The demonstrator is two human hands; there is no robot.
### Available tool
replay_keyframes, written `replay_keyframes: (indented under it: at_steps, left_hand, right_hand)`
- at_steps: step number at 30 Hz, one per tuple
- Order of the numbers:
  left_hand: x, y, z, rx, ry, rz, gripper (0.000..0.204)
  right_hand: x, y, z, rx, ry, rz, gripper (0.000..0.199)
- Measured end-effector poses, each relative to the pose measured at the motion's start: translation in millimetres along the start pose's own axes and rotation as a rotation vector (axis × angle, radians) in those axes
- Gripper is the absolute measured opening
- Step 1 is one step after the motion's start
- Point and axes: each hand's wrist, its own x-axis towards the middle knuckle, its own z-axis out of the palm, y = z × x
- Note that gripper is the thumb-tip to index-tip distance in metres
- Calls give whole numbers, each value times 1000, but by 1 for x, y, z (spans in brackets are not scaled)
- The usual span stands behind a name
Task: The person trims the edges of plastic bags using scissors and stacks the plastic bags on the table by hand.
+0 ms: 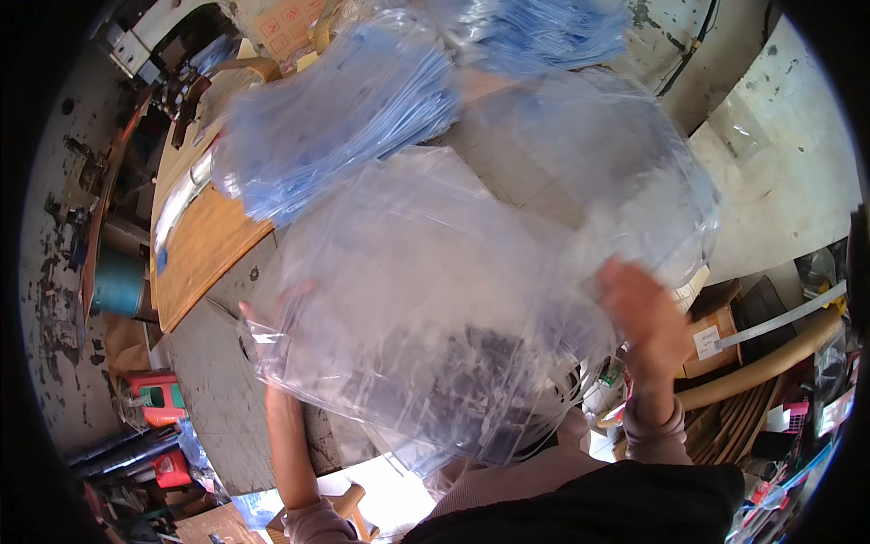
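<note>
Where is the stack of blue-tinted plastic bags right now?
In the head view, the stack of blue-tinted plastic bags lies upper left of centre, partly on the wooden board, just beyond the clear plastic bag held between the left hand and right hand.

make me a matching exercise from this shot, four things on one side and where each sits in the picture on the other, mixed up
Things:
1. clear plastic bag
2. blue-tinted bag stack
3. cardboard box
4. red container

Places:
a. lower left, on the floor
b. top, on the wooden table
c. centre, held between left hand and right hand
d. right, past the right hand

Pairs: 1-c, 2-b, 3-d, 4-a
</note>
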Motion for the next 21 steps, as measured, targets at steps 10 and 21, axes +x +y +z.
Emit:
replay_keyframes:
  at_steps: [10,21]
  left_hand:
    - [-15,20,3,-269,299,-133,83]
    - [-29,21,-1,-331,335,-163,81]
  right_hand:
    - [-31,-3,27,818,-558,307,40]
    - [-18,95,-24,-243,-484,355,52]
